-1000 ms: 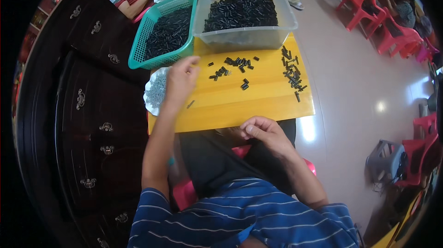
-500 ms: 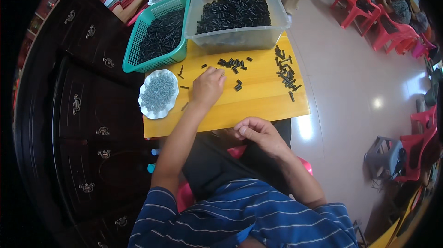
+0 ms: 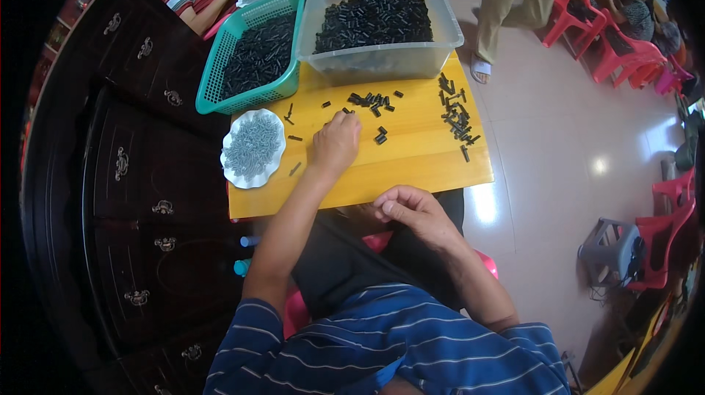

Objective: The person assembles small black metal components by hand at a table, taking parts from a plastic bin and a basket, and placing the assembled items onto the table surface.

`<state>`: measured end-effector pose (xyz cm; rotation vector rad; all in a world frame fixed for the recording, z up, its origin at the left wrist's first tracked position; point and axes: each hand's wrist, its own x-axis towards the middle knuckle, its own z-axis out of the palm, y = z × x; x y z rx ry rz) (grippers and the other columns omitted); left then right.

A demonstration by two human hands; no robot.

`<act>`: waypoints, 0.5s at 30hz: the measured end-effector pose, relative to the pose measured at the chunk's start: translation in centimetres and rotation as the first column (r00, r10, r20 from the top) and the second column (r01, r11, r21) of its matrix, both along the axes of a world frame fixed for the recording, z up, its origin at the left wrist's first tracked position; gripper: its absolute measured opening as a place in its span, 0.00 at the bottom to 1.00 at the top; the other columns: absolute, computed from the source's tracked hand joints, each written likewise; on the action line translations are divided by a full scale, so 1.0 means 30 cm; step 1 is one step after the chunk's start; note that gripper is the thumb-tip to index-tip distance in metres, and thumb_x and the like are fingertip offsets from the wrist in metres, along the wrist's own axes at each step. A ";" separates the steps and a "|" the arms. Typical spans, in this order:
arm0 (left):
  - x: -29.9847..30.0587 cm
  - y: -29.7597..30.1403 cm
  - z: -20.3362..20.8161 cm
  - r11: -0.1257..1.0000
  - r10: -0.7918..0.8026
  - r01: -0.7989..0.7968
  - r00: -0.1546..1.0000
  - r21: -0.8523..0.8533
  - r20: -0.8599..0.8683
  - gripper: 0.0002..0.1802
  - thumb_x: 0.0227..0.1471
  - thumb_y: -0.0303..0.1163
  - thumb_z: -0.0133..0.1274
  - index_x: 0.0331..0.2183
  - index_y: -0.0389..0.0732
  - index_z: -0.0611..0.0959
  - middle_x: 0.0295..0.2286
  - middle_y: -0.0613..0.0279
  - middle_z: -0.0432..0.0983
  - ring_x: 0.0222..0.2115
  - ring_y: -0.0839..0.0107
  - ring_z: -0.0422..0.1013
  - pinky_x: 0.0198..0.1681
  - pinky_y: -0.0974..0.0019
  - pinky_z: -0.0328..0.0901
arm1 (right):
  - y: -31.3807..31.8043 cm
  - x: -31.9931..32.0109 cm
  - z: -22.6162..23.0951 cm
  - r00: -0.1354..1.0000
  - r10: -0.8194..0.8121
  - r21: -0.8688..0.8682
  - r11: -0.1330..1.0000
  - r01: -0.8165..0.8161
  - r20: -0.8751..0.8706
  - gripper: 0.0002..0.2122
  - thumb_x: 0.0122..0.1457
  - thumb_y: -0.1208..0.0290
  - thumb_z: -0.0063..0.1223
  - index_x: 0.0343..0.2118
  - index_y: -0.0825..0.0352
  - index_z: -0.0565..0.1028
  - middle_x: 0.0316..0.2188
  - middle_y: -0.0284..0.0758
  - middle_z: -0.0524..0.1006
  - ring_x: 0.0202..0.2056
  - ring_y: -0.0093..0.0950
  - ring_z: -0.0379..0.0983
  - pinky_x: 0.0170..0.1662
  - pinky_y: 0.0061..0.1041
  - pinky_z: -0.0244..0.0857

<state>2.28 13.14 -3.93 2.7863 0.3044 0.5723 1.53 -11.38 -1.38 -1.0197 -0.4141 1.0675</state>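
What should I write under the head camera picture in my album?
Left hand by small black pieces on a yellow table, right hand near its edge, white dish of silvery pieces at left.

- Your blue short-sleeved cloth shirt (image 3: pixel 382 329): thin whitish stripes over a deep blue ground.
- The yellow rectangular wood-grained tabletop (image 3: pixel 418 167) before you: golden yellow, faintly banded.
- The small black cylindrical pieces (image 3: pixel 375 105): uniformly black.
- The white scalloped plate (image 3: pixel 255 182) to your left: plain white; the slender metallic-looking pieces (image 3: pixel 251 144) upon it: silvery grey.
- The teal rectangular plastic basket (image 3: pixel 255 97): solid teal, patterned with a grid of holes.
- The translucent rectangular plastic tub (image 3: pixel 371 66): milky, unpatterned.
- The dark wooden cabinet (image 3: pixel 180 167) at your left: blackish brown.
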 end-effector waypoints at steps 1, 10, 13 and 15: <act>-0.018 -0.002 -0.002 1.000 0.003 -0.003 1.000 0.000 0.001 0.05 0.57 0.32 0.53 0.33 0.41 0.78 0.33 0.55 0.75 0.32 0.49 0.75 0.35 0.48 0.70 | 0.002 -0.001 0.001 1.000 0.000 0.002 1.000 0.000 -0.003 0.08 0.67 0.72 0.52 0.43 0.71 0.77 0.36 0.31 0.78 0.39 0.19 0.73 0.47 0.20 0.68; -0.245 -0.218 0.183 0.898 -0.329 0.365 0.928 -0.245 0.176 0.05 0.52 0.24 0.56 0.34 0.39 0.79 0.30 0.54 0.75 0.30 0.52 0.75 0.32 0.56 0.70 | -0.002 0.005 -0.020 0.996 -0.059 -0.030 0.998 0.061 0.065 0.13 0.71 0.64 0.46 0.41 0.68 0.79 0.33 0.28 0.78 0.35 0.17 0.71 0.43 0.18 0.66; -0.278 -0.243 0.175 0.892 -0.370 0.416 0.896 -0.176 0.244 0.04 0.51 0.25 0.57 0.32 0.40 0.78 0.28 0.57 0.74 0.27 0.55 0.75 0.27 0.57 0.69 | 0.003 -0.001 -0.043 0.996 -0.068 0.000 0.998 0.068 0.063 0.15 0.71 0.62 0.45 0.41 0.68 0.79 0.33 0.28 0.78 0.34 0.17 0.70 0.42 0.19 0.66; -0.294 -0.240 0.170 0.880 -0.367 0.417 0.901 -0.227 0.233 0.07 0.50 0.21 0.57 0.34 0.39 0.80 0.28 0.55 0.75 0.28 0.55 0.76 0.29 0.59 0.69 | 0.004 0.000 -0.049 0.996 -0.048 0.001 0.999 0.048 0.070 0.15 0.71 0.61 0.45 0.40 0.68 0.79 0.33 0.28 0.78 0.34 0.17 0.70 0.42 0.19 0.66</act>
